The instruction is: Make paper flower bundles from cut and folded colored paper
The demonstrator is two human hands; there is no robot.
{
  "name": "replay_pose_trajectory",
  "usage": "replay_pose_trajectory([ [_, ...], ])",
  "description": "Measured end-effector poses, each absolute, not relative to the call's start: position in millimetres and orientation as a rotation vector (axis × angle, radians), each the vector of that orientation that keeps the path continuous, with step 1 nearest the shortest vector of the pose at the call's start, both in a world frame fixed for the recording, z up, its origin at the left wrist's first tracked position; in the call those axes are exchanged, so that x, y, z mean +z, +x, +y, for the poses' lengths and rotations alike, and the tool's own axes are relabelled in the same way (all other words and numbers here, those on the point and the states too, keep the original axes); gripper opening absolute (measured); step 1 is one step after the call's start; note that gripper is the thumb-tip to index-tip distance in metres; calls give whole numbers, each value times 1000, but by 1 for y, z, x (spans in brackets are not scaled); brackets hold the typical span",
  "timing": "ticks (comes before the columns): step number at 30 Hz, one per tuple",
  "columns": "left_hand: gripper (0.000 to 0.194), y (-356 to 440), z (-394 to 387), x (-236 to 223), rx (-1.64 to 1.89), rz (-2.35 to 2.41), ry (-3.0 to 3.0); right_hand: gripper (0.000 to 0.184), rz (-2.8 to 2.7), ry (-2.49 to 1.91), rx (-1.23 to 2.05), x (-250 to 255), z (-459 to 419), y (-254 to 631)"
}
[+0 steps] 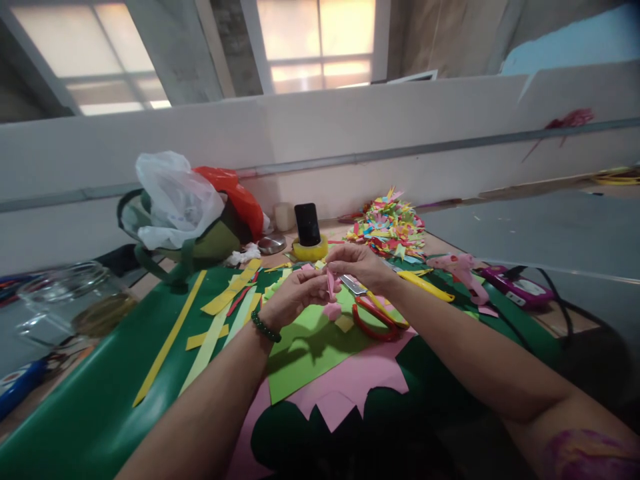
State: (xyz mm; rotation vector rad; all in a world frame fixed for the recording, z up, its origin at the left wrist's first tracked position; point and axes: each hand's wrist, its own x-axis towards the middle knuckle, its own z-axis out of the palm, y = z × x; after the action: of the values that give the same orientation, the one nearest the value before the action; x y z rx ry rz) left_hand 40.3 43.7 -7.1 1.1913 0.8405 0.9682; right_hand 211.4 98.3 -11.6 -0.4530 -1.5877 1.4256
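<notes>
Between my two hands is a small pink paper piece, raised above the work surface. My left hand pinches it from the left, and a green bead bracelet circles that wrist. The fingertips of my right hand close on its upper part. Beneath them lies a sheet of light green paper, partly covering a pink sheet with a jagged cut edge. Red-and-yellow-handled scissors rest on the sheets, just below my right hand.
Yellow paper strips lie left on the green mat. A phone stands in a yellow tape roll. Behind my right hand is a heap of paper scraps. A pink glue gun and yellow cutter lie right; a bag stands back left.
</notes>
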Motion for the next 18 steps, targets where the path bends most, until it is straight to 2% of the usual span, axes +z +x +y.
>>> replay_pose_trajectory([
  [11,35,41,40,-5,972,795,1201,23,-1567,-400,1475,-12,98,210],
  [18,30,44,42,-7,984,883,1246,26,-1647,-435,1377,-11,99,211],
])
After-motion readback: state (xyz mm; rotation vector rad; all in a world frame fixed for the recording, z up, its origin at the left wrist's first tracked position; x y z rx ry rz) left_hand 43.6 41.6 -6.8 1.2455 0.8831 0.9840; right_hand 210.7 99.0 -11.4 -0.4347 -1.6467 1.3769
